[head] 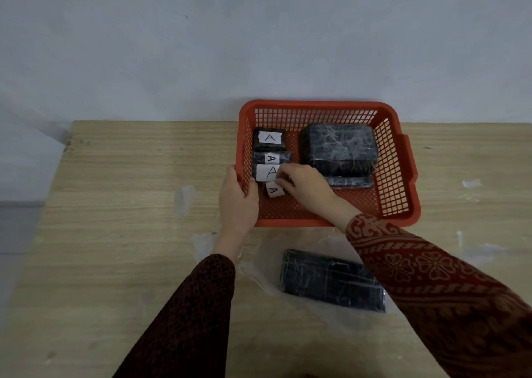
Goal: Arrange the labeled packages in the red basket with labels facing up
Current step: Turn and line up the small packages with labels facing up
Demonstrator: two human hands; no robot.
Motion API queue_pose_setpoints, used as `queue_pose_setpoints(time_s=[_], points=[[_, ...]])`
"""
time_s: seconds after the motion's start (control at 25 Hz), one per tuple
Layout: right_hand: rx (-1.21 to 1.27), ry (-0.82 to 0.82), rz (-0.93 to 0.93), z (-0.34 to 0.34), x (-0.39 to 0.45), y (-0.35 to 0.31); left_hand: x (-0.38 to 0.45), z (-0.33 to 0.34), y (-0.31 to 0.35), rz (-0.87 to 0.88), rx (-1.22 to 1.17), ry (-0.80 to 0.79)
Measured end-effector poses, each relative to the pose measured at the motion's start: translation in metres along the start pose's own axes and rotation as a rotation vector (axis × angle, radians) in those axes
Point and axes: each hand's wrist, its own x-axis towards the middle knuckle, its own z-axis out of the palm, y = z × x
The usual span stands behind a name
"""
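The red basket point(397, 173) stands on the wooden table. Down its left side lie several small black packages with white "A" labels facing up: one at the back point(269, 138), one behind the middle point(272, 158), a wider one point(266, 172), and the nearest one point(275, 190). My right hand point(305, 187) is inside the basket with its fingers closed on the nearest labeled package. My left hand point(237, 199) grips the basket's left wall. A large black wrapped package point(341, 147) with no label showing fills the right back, and a thin one point(349, 182) lies in front of it.
A flat black wrapped package point(331, 281) lies on the table in front of the basket, with no label visible. The table's left edge and a pale wall behind it border the work area. Scuffed pale patches mark the tabletop.
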Motion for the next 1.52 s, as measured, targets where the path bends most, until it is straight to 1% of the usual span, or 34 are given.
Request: queue_pose_setpoints(time_s=[0.08,0.12,0.28,0.4,0.48,0.6,0.64,0.72,0.8,0.88,0.96,1.08,1.12,1.16,1.28,1.32,1.4,1.52], points=[[-0.156,-0.004,-0.012,-0.002,0.003,-0.003,0.000,0.000,0.000,0.003,0.001,-0.001],[-0.183,-0.012,-0.022,-0.002,0.004,-0.002,0.000,0.000,0.000,0.004,0.005,-0.001],[-0.104,-0.057,0.022,0.000,-0.001,0.003,0.000,0.001,0.000,-0.006,0.009,0.000],[-0.231,-0.139,0.007,0.003,-0.004,0.008,0.001,0.001,-0.001,-0.011,0.004,0.002],[-0.280,-0.147,-0.007,0.005,-0.001,0.005,0.001,0.000,0.000,-0.003,0.009,0.005],[-0.240,-0.162,-0.023,0.005,-0.001,-0.004,0.000,0.001,0.000,-0.005,0.003,0.001],[-0.218,-0.142,-0.022,0.000,-0.003,-0.003,0.000,0.001,0.000,-0.005,0.000,0.000],[-0.188,-0.036,0.006,-0.017,-0.011,0.010,0.000,0.001,0.000,-0.014,-0.020,0.004],[-0.250,0.041,0.052,-0.036,-0.028,0.037,0.000,0.001,-0.001,-0.017,-0.030,0.008],[-0.356,0.025,0.134,-0.052,-0.047,0.068,-0.001,0.002,-0.001,-0.017,-0.024,0.013],[-0.426,-0.033,0.202,-0.057,-0.055,0.088,-0.001,0.002,0.000,-0.021,-0.014,0.013],[-0.469,-0.076,0.162,-0.053,-0.053,0.095,-0.001,0.001,0.002,-0.041,0.000,0.003],[-0.438,-0.087,0.139,-0.054,-0.053,0.096,-0.001,0.001,0.003,-0.044,0.007,0.000],[-0.350,-0.110,0.133,-0.056,-0.054,0.097,-0.001,0.001,0.003,-0.047,0.012,-0.002],[0.072,-0.222,0.175,-0.067,-0.061,0.096,-0.002,0.001,0.004,-0.047,0.015,-0.003],[0.149,-0.252,0.167,-0.069,-0.063,0.092,-0.002,0.001,0.004,-0.048,0.016,-0.004],[0.175,-0.307,0.129,-0.067,-0.062,0.082,-0.002,0.000,0.004,-0.054,0.020,-0.011],[0.111,-0.401,0.064,-0.049,-0.050,0.063,-0.002,0.000,0.003,-0.056,0.019,-0.016]])
